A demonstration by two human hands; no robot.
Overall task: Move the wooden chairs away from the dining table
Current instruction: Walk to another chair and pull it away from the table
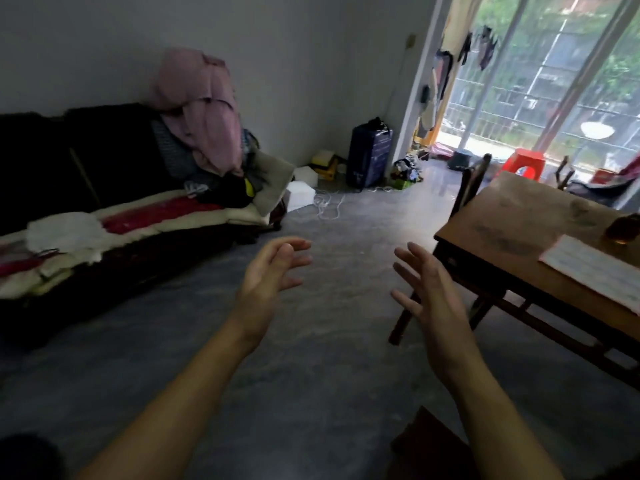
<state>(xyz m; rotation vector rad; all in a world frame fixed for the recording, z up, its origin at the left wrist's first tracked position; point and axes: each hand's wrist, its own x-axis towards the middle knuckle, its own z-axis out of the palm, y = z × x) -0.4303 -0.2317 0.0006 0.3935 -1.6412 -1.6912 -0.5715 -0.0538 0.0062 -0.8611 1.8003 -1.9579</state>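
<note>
The wooden dining table (512,216) fills the right side. One wooden chair (472,178) stands tucked at its far left end, only the dark backrest showing. Another chair back (564,173) shows beyond the table's far side. A dark wooden chair part (429,441) sits at the bottom edge below my right forearm. My left hand (273,268) and my right hand (429,289) are held out over the floor, palms facing each other, fingers spread, holding nothing. My right hand is just left of the table's near corner.
A dark sofa (104,244) piled with clothes and cushions lines the left wall. A blue suitcase (369,157), boxes and cables lie by the far wall. A red plastic stool (524,162) stands by the glass doors. Papers (595,268) and a jar (623,230) rest on the table.
</note>
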